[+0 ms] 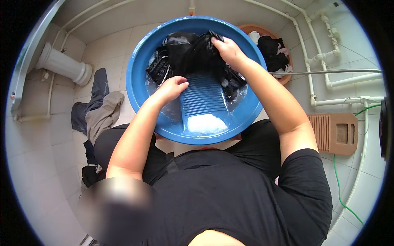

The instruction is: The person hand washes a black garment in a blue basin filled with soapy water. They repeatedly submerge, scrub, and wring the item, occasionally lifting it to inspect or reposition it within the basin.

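Note:
A black garment (184, 55) lies bunched, wet in places, at the far side of a big blue basin (130, 78). My right hand (227, 51) is closed on its upper right part, which it lifts up. Curled together, the fingers of my left hand (173, 88) are beside the garment's lower edge, at the left of the washboard's top. Whether they pinch any cloth is hidden. Below the garment, a blue ridged washboard (205, 102) slopes toward me inside the basin. Black patterned cloth (158, 69) sits in soapy water around it.
An orange tub (287, 67) with dark and light clothes stands behind the basin at right. A brown washboard (334, 133) is at the right, near white pipes (305, 53) and a green hose (338, 184). Grey trousers (96, 100) and a beige cloth (104, 115) lie on the left floor.

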